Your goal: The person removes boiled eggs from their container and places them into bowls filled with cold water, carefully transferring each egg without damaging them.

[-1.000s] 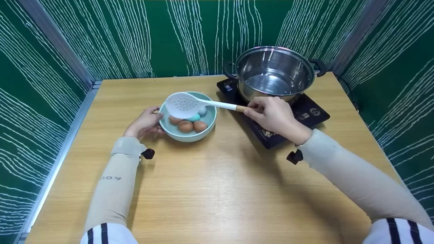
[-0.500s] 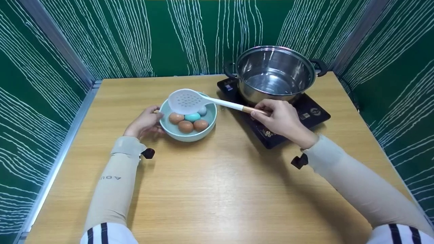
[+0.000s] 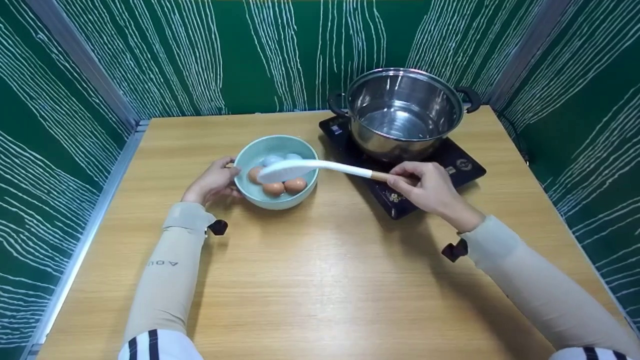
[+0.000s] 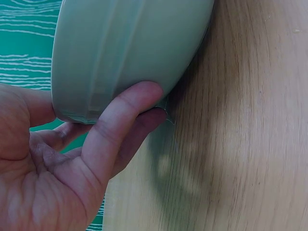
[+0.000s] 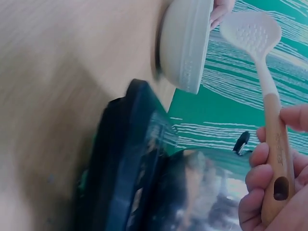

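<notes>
A pale green bowl (image 3: 277,201) stands on the table with brown eggs (image 3: 295,185) and bluish-white ones (image 3: 272,160) inside. At its left side my left hand (image 3: 212,179) holds the rim, the thumb at the edge and the fingers (image 4: 118,120) bent against the outer wall. My right hand (image 3: 427,187) grips the wooden handle of a white slotted spoon (image 3: 345,167). The spoon's head is over the bowl, tilted on its side, and hides part of the eggs. Whether it touches them I cannot tell. In the right wrist view the fingers wrap round the handle (image 5: 276,159).
Behind my right hand a steel pot (image 3: 380,145) with black handles sits uncovered on a black induction cooker (image 3: 465,165). Green walls (image 3: 175,60) with white streaks enclose the wooden table (image 3: 310,280) at the back and sides.
My right hand has moved right and toward me. The spoon's head has dropped lower over the eggs and turned from face-up view to edge-on. My left hand stays on the bowl.
</notes>
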Available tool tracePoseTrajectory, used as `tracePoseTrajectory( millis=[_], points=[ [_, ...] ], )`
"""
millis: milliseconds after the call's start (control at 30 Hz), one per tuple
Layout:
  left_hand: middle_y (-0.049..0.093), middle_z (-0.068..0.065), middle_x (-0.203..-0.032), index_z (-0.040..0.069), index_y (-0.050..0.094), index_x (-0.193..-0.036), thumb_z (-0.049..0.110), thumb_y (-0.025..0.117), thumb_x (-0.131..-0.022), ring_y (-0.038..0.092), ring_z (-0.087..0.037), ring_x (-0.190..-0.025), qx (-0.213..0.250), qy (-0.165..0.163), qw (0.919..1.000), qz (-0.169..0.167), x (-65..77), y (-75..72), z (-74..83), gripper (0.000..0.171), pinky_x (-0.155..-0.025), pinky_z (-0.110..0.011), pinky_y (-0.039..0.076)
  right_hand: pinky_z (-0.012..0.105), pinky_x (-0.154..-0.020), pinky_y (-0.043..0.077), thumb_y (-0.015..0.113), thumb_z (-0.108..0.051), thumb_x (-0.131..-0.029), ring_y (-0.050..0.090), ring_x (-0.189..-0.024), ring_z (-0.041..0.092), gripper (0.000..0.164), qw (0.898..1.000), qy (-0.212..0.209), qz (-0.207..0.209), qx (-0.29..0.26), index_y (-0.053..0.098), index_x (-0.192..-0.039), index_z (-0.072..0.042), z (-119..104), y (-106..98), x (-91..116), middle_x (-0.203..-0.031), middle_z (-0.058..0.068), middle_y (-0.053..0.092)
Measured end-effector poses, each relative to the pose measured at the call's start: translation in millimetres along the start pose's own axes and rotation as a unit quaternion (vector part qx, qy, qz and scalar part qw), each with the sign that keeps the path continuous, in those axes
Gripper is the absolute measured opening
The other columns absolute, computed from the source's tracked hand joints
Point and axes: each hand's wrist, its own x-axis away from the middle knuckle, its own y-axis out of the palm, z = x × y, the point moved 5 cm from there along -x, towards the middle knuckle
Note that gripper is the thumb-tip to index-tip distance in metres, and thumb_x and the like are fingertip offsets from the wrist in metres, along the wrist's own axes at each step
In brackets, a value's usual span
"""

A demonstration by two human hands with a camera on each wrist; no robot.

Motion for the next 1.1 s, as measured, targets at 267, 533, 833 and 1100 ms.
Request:
tracePoseTrajectory(
  millis=[267,533,833,1100],
  points=[
    [0.060,-0.027,-0.134,0.001,0.029,-0.167,0.015,0.038,-0.117,0.074,-0.017,-0.088,-0.016,-0.005,0.9999,0.002,0.5,-0.4,0.3,0.053,-0.088,-0.040,0.069,0.016,-0.062,0.043,0.084,-0.011,-0.095,0.055,-0.071,0.005,0.006,0.998,-0.045,0.007,-0.034,0.082,-0.099,-0.007,19.1,4.0,19.7,-0.086,0.002,0.074],
    [0.056,-0.028,-0.142,0.005,0.026,-0.170,0.019,0.037,-0.118,0.073,-0.019,-0.095,-0.027,-0.018,0.9995,0.001,2.0,-1.5,0.6,0.055,-0.090,-0.038,0.068,0.014,-0.066,0.048,0.084,-0.001,-0.091,0.059,-0.076,0.003,0.009,0.994,-0.067,-0.010,-0.091,0.081,-0.099,-0.003,32.0,10.1,42.0,-0.089,0.004,0.075],
    [0.055,-0.028,-0.148,0.007,0.025,-0.171,0.020,0.037,-0.118,0.073,-0.021,-0.099,-0.027,-0.023,0.9994,0.002,1.1,-1.8,-1.0,0.056,-0.091,-0.040,0.069,0.016,-0.069,0.050,0.088,0.000,-0.086,0.060,-0.078,0.003,0.018,0.992,-0.083,-0.027,-0.090,0.080,-0.099,-0.009,44.3,18.4,70.5,-0.090,0.000,0.075],
    [0.057,-0.028,-0.144,0.006,0.028,-0.169,0.021,0.038,-0.118,0.074,-0.022,-0.098,-0.033,-0.024,0.9991,0.006,1.2,-1.7,-0.3,0.054,-0.091,-0.039,0.069,0.014,-0.076,0.049,0.090,-0.002,-0.084,0.062,-0.082,0.001,0.022,0.991,-0.124,-0.010,-0.041,0.081,-0.099,-0.015,51.7,27.8,87.7,-0.091,-0.006,0.076]
  ],
)
